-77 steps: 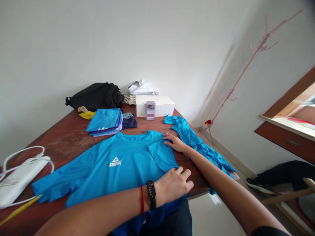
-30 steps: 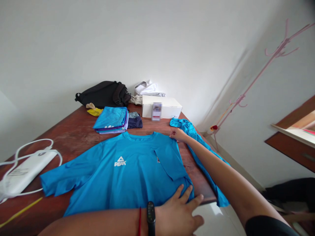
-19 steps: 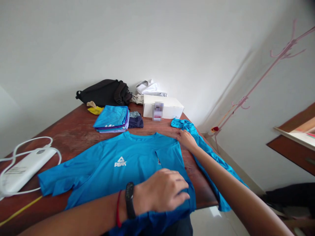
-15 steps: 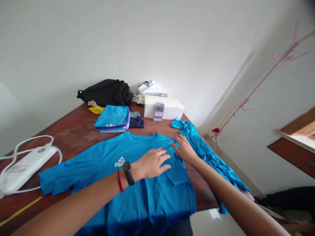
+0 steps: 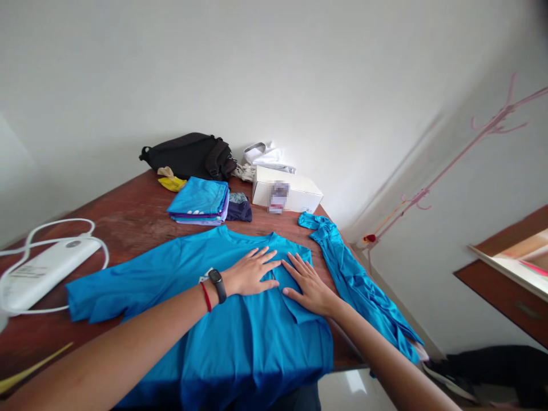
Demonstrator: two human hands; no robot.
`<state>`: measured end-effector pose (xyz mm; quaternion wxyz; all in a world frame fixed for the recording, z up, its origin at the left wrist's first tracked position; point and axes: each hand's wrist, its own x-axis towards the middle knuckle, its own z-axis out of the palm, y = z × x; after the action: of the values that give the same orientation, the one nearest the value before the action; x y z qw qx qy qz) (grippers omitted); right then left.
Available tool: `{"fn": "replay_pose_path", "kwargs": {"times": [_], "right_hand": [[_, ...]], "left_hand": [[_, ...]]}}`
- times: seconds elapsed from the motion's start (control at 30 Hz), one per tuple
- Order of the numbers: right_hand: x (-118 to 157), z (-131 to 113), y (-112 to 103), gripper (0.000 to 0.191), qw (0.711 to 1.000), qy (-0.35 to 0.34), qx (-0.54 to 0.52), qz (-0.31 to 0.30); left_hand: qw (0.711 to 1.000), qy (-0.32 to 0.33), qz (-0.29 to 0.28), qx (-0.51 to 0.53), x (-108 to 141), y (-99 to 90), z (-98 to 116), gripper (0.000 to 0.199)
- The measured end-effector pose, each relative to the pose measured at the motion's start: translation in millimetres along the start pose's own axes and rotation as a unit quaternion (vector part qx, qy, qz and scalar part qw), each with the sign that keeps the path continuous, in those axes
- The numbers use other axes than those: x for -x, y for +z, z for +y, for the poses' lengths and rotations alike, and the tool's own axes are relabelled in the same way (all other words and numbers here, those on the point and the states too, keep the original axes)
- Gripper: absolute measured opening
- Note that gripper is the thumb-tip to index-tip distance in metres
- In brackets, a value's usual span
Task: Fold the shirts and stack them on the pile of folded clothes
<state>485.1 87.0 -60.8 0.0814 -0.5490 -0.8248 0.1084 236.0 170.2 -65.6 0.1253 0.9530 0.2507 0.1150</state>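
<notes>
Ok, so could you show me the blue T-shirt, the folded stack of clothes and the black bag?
Blue T-shirt (image 5: 257, 354): head view, on its lower front.
Folded stack of clothes (image 5: 198, 197): head view, on the top blue garment.
Black bag (image 5: 188, 155): head view, on its main body.

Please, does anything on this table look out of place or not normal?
Yes: a crumpled blue garment hangs over the right edge of the table, bunched and twisted, unlike the flat blue T-shirt.
</notes>
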Motion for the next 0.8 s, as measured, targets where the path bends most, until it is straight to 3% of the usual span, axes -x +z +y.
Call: {"fn": "replay_pose_path", "kwargs": {"times": [0.1,0.23,0.4,0.47,0.63,0.8], "right_hand": [[10,7,1,0.067,0.999,0.043,-0.007,0.027],[44,10,1,0.063,0.993,0.087,-0.029,0.068],[97,-11,10,0.067,0.993,0.077,-0.066,0.057],[109,-19,20,0.065,0.99,0.092,-0.065,0.085],[111,-27,35,0.046,0.959,0.144,-0.054,0.236],[103,-37,31,0.025,0.95,0.146,-0.01,0.275]], "left_hand": [[1.0,-0.002,0.006,0.001,2,-0.3,0,0.071],[1.0,0.0,0.013,0.01,3,0.7,-1,0.071],[1.0,-0.001,0.013,0.017,1,3.8,-3,0.072],[1.0,-0.002,0.01,0.019,1,5.1,-4,0.073],[1.0,0.003,0.014,0.017,1,7.8,-7,0.073],[0.999,0.006,0.028,0.015,1,8.9,-8,0.072]]}}
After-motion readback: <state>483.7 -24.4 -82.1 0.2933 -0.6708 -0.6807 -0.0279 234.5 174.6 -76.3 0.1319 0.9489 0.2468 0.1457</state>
